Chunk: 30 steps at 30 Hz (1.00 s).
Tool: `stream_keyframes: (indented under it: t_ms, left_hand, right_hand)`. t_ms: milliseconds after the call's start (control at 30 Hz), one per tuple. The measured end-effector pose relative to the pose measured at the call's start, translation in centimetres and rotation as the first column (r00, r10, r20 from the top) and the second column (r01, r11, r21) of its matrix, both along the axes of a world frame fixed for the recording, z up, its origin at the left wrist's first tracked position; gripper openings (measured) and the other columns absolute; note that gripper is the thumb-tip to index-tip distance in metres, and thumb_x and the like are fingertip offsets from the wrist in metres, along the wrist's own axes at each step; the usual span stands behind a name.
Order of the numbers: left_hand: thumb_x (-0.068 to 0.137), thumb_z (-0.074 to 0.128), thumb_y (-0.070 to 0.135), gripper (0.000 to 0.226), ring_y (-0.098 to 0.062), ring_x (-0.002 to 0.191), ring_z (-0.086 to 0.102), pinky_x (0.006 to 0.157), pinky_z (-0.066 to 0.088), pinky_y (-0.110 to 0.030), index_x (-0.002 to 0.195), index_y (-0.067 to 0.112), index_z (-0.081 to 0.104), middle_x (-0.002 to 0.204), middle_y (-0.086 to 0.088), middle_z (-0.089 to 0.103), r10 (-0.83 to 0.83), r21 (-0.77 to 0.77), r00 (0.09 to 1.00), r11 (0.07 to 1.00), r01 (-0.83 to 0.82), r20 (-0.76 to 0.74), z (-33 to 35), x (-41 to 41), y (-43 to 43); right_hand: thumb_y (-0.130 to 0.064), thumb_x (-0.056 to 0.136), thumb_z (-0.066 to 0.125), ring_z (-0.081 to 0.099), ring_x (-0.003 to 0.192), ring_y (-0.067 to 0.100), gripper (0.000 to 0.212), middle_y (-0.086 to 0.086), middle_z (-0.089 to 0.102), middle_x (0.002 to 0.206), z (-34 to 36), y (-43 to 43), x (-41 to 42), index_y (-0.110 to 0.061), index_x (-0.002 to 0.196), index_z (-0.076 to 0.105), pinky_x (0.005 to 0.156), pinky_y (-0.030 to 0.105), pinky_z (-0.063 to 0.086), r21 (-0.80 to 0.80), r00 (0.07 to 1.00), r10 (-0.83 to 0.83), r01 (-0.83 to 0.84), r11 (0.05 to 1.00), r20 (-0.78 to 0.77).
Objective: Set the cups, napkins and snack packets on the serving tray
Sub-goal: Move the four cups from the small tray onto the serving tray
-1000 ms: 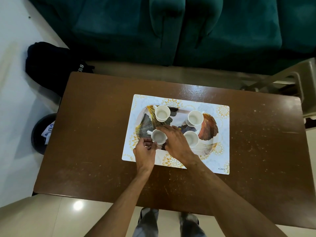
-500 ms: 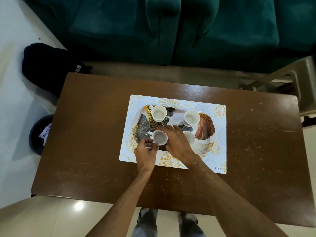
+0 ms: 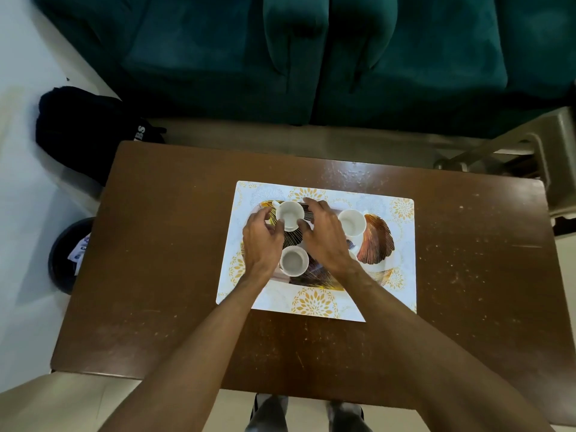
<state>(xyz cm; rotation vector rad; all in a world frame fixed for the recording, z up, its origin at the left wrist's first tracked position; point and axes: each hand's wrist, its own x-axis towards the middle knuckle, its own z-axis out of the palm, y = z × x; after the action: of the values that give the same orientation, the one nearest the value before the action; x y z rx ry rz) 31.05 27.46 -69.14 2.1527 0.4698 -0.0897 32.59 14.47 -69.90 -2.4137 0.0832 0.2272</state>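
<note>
Step in hand: arranging cups on the serving tray (image 3: 378, 241). Left hand (image 3: 260, 241) and right hand (image 3: 325, 235) flank the far-left cup (image 3: 290, 214), fingers loosely curled against it; firm grasp cannot be confirmed. No napkins or packets visible; next, fetch them

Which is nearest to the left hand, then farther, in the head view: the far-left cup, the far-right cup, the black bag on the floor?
From the left hand:
1. Far-left cup, at its fingertips.
2. Far-right cup, beyond the right hand.
3. Black bag, on the floor at far left.
</note>
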Motion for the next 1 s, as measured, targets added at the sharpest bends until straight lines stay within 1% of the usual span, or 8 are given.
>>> stream_keyframes:
  t_ms: [100,233,300,400,467,733,833,1000]
  left_hand:
    - [0.096,0.064,0.016,0.033,-0.020,0.091,0.068,0.079,0.047,-0.024,0.127,0.008,0.064,0.114,-0.008,0.070,-0.012,0.000,0.998,1.000,0.012,-0.065,-0.8,1.5,-0.3]
    - [0.095,0.064,0.014,0.026,-0.028,0.097,0.069,0.086,0.057,-0.039,0.120,0.012,0.069,0.110,-0.007,0.072,-0.010,-0.015,0.995,1.000,0.009,-0.104,-1.6,1.8,-0.8]
    - [0.094,0.064,0.011,0.025,-0.028,0.094,0.069,0.085,0.057,-0.042,0.119,0.011,0.070,0.108,-0.007,0.073,-0.006,-0.028,0.995,1.000,0.003,-0.104,-1.7,1.6,-1.3]
    - [0.094,0.064,0.011,0.024,-0.025,0.094,0.070,0.077,0.051,-0.031,0.117,0.011,0.071,0.108,-0.007,0.075,-0.012,-0.002,0.995,1.000,0.012,-0.096,-1.5,1.3,-2.1]
    - [0.094,0.065,0.011,0.024,-0.024,0.095,0.070,0.076,0.047,-0.027,0.117,0.009,0.071,0.108,-0.008,0.075,-0.018,0.011,0.996,1.000,0.019,-0.084,-1.3,1.2,-2.5]
    - [0.093,0.068,0.013,0.026,-0.025,0.098,0.070,0.086,0.057,-0.038,0.119,0.009,0.071,0.109,-0.008,0.075,-0.038,0.000,0.996,0.999,0.039,-0.086,-1.6,1.6,-3.0]
    - [0.095,0.066,0.015,0.028,-0.025,0.100,0.069,0.084,0.054,-0.032,0.121,0.008,0.069,0.111,-0.008,0.074,-0.037,0.002,0.996,0.999,0.037,-0.077,-1.3,1.4,-3.0]
    - [0.096,0.063,0.015,0.029,-0.013,0.092,0.068,0.080,0.055,-0.026,0.124,0.006,0.068,0.115,-0.008,0.072,0.002,0.004,1.000,1.000,-0.002,0.004,-0.3,-0.2,-1.6]
  right_hand:
    - [-0.011,0.091,0.062,0.065,0.105,0.036,0.042,0.015,0.062,0.124,-0.6,0.2,0.9,-0.015,0.133,0.058,0.089,0.048,0.053,0.011,0.998,0.027,-0.026,1.000,-0.051]
    - [-0.003,0.087,0.057,0.065,0.100,0.032,0.037,0.013,0.069,0.114,-1.3,-0.2,1.4,-0.015,0.121,0.065,0.085,0.046,0.053,0.032,0.998,0.016,-0.014,0.999,-0.057]
    - [-0.002,0.086,0.056,0.064,0.099,0.030,0.035,0.011,0.070,0.112,-1.6,-0.7,1.5,-0.015,0.117,0.067,0.084,0.044,0.053,0.018,0.999,0.008,-0.007,1.000,-0.051]
    - [0.000,0.085,0.057,0.064,0.099,0.028,0.035,0.009,0.071,0.111,-1.7,-1.4,1.5,-0.014,0.115,0.068,0.084,0.042,0.052,0.012,0.999,0.003,-0.003,1.000,-0.043]
    - [0.002,0.085,0.058,0.064,0.100,0.028,0.036,0.009,0.072,0.112,-1.6,-1.8,1.5,-0.013,0.115,0.069,0.086,0.042,0.052,0.010,1.000,0.000,0.000,1.000,-0.031]
    - [0.003,0.086,0.060,0.064,0.101,0.030,0.033,0.011,0.071,0.113,-1.6,-2.5,1.6,-0.010,0.116,0.069,0.088,0.042,0.051,0.018,1.000,-0.008,0.009,1.000,-0.025]
    - [0.003,0.088,0.059,0.065,0.102,0.030,0.036,0.013,0.070,0.116,-1.4,-2.7,1.6,-0.009,0.121,0.067,0.089,0.042,0.053,0.042,1.000,-0.025,0.026,0.999,-0.008]
    - [0.003,0.090,0.058,0.066,0.100,0.024,0.037,0.009,0.068,0.117,0.3,-4.2,-0.1,-0.009,0.124,0.066,0.089,0.036,0.054,0.078,0.984,-0.144,0.137,0.988,0.102]
